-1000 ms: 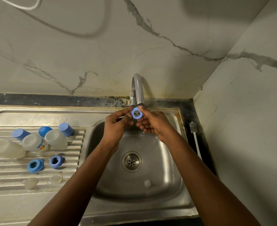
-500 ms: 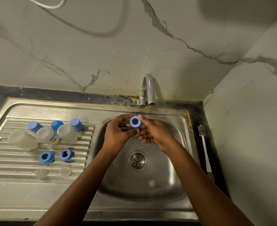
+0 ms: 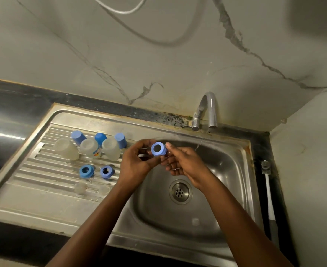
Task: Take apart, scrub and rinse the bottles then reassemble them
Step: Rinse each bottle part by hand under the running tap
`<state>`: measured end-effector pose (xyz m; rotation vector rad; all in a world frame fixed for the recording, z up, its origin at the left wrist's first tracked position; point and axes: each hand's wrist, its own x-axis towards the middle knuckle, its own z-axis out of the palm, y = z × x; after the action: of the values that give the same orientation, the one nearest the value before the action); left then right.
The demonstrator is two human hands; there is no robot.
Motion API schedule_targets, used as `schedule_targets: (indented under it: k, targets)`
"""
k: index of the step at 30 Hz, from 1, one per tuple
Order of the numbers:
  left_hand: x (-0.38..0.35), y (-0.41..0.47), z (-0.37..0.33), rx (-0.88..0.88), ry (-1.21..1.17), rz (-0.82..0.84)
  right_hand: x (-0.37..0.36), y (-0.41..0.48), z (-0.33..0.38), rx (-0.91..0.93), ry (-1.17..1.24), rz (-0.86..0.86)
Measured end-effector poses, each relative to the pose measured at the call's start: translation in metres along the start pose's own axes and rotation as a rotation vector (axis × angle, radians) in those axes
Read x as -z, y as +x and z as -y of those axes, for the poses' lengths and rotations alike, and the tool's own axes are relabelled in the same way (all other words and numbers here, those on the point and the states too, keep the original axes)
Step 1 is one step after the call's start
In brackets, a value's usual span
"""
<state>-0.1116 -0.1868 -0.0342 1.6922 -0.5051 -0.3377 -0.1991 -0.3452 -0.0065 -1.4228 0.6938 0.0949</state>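
A blue bottle collar ring is held over the left edge of the sink basin. My left hand grips it from the left with thumb and fingers. My right hand touches its right side with the fingertips, palm turned up. On the drainboard lie three clear bottles with blue caps, two more blue rings and two clear teats. Another clear teat lies in the basin.
The tap at the back runs a thin stream of water into the basin, right of my hands. A bottle brush lies on the dark counter strip at the right, beside the wall. The drain sits mid-basin.
Both hands carried the blue ring away from under the tap, leftward toward the drainboard side. The camera view shifted left as well.
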Motion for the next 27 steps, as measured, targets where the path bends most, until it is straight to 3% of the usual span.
schedule_targets:
  k: [12,27]
  targets:
    - [0.108,-0.047,0.029,0.179,-0.054,-0.276,-0.070,0.014,-0.023,0.033,-0.335,0.203]
    - [0.228,-0.063,0.088,0.259,0.179,-0.491,-0.134,0.022,-0.026,0.008,-0.408,0.362]
